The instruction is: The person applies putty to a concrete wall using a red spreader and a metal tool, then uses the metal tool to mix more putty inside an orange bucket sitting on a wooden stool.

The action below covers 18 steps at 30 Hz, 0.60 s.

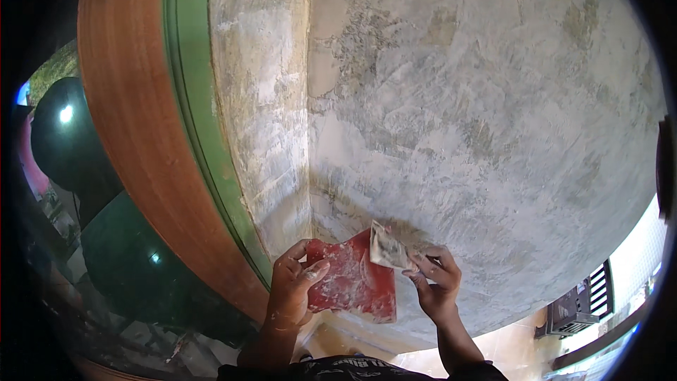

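Pinches with the left hand point(290, 282) the left edge of a flat red board point(345, 275), roughly rectangular and smeared with whitish paste, pressing with the thumb on its front face and curling the fingers behind. Pinches between thumb and fingers of the right hand point(438, 279) the lower right end of a thin, flat, pale grey scraper point(386, 248) coated with paste, slanting it across the upper right corner of the board; cannot tell from this angle whether touching there. Holds both up before the lower part of a broad grey plastered wall point(479, 113), near the corner with a narrow, rough, pale wall strip point(264, 63). Has, past the left edge of that strip, a green painted frame point(187, 85) and a brown wooden panel point(127, 63); has, beyond the lower right edge of the wall, a dark slatted piece of furniture point(575, 310) on a pale tiled floor point(508, 346).
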Each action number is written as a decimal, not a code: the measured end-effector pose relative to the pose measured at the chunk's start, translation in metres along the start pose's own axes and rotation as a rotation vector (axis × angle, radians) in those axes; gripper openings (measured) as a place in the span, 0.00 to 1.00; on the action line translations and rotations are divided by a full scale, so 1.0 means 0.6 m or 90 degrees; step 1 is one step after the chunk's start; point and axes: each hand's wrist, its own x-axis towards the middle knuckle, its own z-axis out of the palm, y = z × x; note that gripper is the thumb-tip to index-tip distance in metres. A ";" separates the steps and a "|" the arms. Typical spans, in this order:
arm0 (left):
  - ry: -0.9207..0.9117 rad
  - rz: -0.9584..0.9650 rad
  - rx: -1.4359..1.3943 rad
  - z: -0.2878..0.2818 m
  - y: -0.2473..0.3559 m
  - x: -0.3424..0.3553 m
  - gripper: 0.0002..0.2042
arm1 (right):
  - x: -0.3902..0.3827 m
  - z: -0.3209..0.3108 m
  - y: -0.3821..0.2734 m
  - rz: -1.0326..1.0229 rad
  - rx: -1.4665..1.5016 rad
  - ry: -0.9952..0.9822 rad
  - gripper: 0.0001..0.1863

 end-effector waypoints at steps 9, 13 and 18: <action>0.099 0.161 -0.107 -0.028 0.026 0.021 0.13 | -0.005 -0.018 -0.014 0.127 -0.014 -0.039 0.15; 0.214 0.253 -0.066 -0.024 0.001 0.035 0.14 | 0.007 -0.031 -0.057 0.469 0.325 -0.033 0.14; 0.119 0.354 0.014 -0.018 -0.016 0.035 0.12 | 0.022 -0.017 -0.081 0.509 0.387 -0.159 0.17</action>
